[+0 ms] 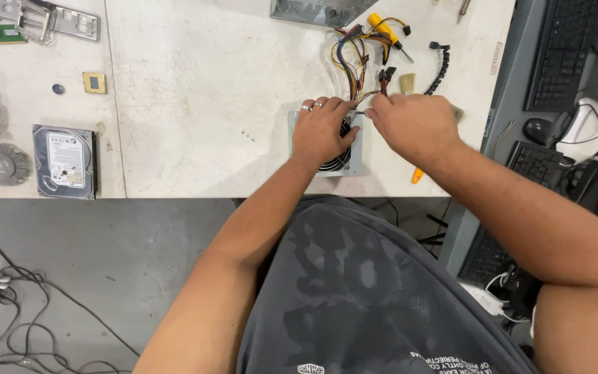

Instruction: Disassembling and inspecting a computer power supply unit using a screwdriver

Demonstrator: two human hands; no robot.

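A grey metal power supply box [354,163] with a round fan grille lies near the front edge of the white table [202,104]. My left hand [321,130], with rings on two fingers, presses flat on top of it. My right hand [410,125] pinches something thin at the box's upper right corner; what it holds is hidden by the fingers. A bundle of coloured wires [356,59] runs from the box toward the back. An orange tool handle [417,175] pokes out under my right wrist.
A yellow-handled screwdriver [386,31], a small brush [407,83] and black cable sleeve [440,68] lie behind. A hard drive [65,161], heatsink fan [1,163], processor chip [94,82] and metal bracket [50,19] sit left. Keyboards [563,52] and a mouse [538,129] are right.
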